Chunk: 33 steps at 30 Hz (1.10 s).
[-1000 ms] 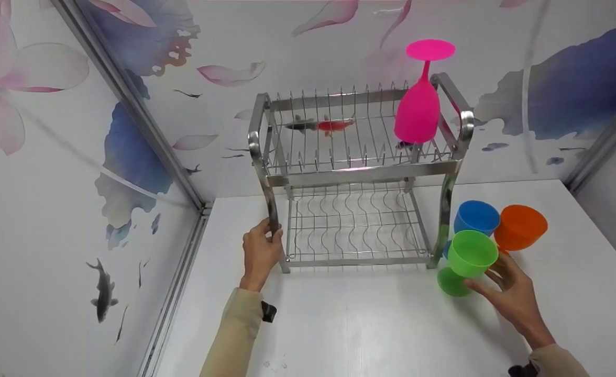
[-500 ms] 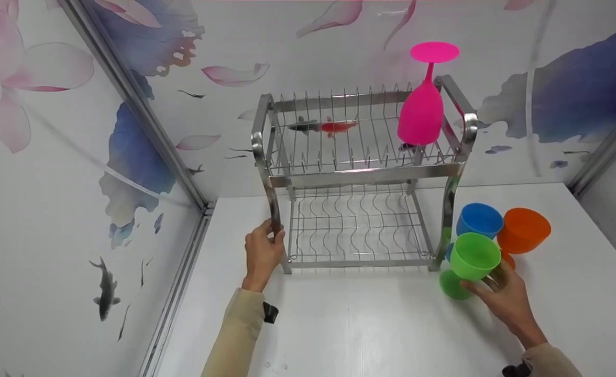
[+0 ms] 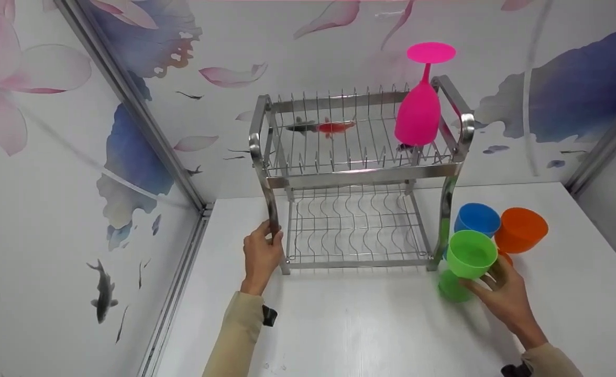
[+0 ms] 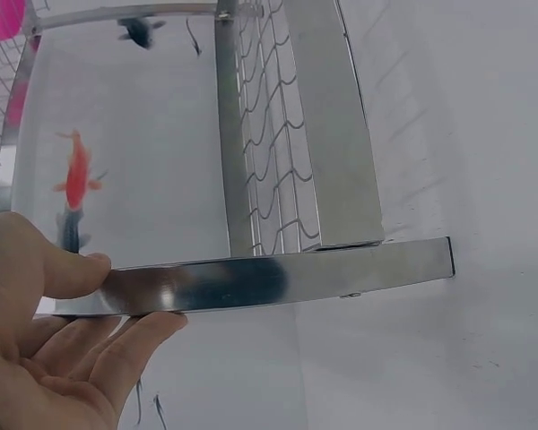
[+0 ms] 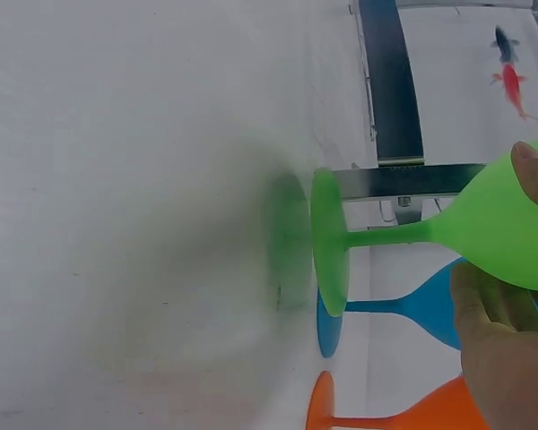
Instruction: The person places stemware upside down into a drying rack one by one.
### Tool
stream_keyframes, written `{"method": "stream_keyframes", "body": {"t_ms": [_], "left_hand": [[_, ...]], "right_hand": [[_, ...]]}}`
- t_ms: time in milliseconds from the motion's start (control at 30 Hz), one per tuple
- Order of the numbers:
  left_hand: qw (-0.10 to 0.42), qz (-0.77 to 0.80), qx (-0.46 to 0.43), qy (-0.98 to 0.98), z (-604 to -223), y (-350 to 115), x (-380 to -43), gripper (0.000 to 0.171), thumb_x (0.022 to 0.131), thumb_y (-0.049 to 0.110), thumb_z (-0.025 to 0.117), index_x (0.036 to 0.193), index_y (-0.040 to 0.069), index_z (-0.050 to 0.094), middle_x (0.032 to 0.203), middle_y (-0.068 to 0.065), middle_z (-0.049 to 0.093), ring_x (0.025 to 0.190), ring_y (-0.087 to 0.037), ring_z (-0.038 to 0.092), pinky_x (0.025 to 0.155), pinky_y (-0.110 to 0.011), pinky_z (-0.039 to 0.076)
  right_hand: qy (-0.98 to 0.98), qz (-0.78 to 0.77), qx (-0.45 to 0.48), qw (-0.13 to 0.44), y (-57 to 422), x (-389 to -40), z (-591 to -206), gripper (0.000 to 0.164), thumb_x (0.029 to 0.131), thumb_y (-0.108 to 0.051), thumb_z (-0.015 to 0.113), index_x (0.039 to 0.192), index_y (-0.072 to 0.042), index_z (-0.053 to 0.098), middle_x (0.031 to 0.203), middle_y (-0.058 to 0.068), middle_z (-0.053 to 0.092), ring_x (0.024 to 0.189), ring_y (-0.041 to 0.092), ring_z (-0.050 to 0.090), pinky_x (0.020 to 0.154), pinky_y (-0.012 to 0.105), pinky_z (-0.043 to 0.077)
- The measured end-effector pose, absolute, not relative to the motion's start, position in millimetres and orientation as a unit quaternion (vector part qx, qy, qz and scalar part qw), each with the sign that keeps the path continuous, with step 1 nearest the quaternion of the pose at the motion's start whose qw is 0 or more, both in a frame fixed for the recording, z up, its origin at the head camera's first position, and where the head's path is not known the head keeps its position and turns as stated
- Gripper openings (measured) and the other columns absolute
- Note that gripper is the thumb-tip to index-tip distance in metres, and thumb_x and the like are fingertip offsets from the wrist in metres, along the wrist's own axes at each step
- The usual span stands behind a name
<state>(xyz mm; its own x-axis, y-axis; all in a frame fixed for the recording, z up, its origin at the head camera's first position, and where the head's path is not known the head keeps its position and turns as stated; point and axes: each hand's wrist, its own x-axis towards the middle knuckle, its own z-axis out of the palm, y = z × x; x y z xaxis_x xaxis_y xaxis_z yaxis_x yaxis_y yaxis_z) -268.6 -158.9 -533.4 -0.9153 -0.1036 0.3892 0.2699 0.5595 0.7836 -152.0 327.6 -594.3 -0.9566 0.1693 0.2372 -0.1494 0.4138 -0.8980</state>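
Right hand: my thumb and fingers are curled round the bowl of the green goblet.
Green goblet: upright, its foot just above the table, right of the rack.
Left hand: I grip the rack's left front leg between thumb and fingers.
Blue goblet: just behind the green, partly hidden; the right front leg stands close by.
Orange goblet: upright, right of the blue.
Pink goblet: upside down on the rack's upper tier, right end.
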Motion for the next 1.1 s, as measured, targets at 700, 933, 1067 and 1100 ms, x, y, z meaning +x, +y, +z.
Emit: {"method": "stream_keyframes", "body": {"t_ms": [700,933,1067,1100], "left_hand": [[0.215,-0.487,-0.050,-0.845,-534,-166,-239,0.047,0.096,0.003,0.075,0.141,-0.003,0.063,0.141,-0.022,0.067,0.115,-0.042,0.074,0.095,-0.055,0.064],[0.229,-0.466,-0.087,-0.850,-521,-160,-228,0.046,0.095,0.006,0.079,0.138,-0.002,0.065,0.132,-0.022,0.070,0.116,-0.042,0.072,0.096,-0.056,0.063],[0.170,-0.472,-0.118,-0.857,-513,-152,-221,0.050,0.096,0.015,0.080,0.141,0.003,0.064,0.137,-0.018,0.068,0.121,-0.038,0.071,0.101,-0.053,0.061],[0.155,-0.475,-0.128,-0.857,-512,-150,-219,0.051,0.096,0.018,0.081,0.142,0.005,0.064,0.140,-0.016,0.067,0.122,-0.038,0.070,0.102,-0.052,0.061]], "right_hand": [[-0.818,0.527,0.087,0.214,307,-141,-543,0.093,0.076,0.015,0.089,0.157,-0.003,0.048,0.143,-0.011,0.061,0.125,-0.009,0.060,0.103,0.005,0.046],[-0.837,0.451,0.137,0.277,300,-143,-518,0.096,0.062,0.017,0.096,0.149,-0.004,0.061,0.140,0.010,0.069,0.126,-0.011,0.058,0.102,0.005,0.045],[-0.844,0.406,0.157,0.313,294,-144,-504,0.097,0.054,0.015,0.100,0.143,-0.004,0.067,0.133,0.019,0.072,0.126,-0.013,0.057,0.104,0.004,0.043],[-0.847,0.395,0.161,0.317,292,-145,-500,0.097,0.053,0.015,0.101,0.142,-0.004,0.067,0.133,0.019,0.072,0.127,-0.013,0.055,0.106,0.004,0.041]]}}
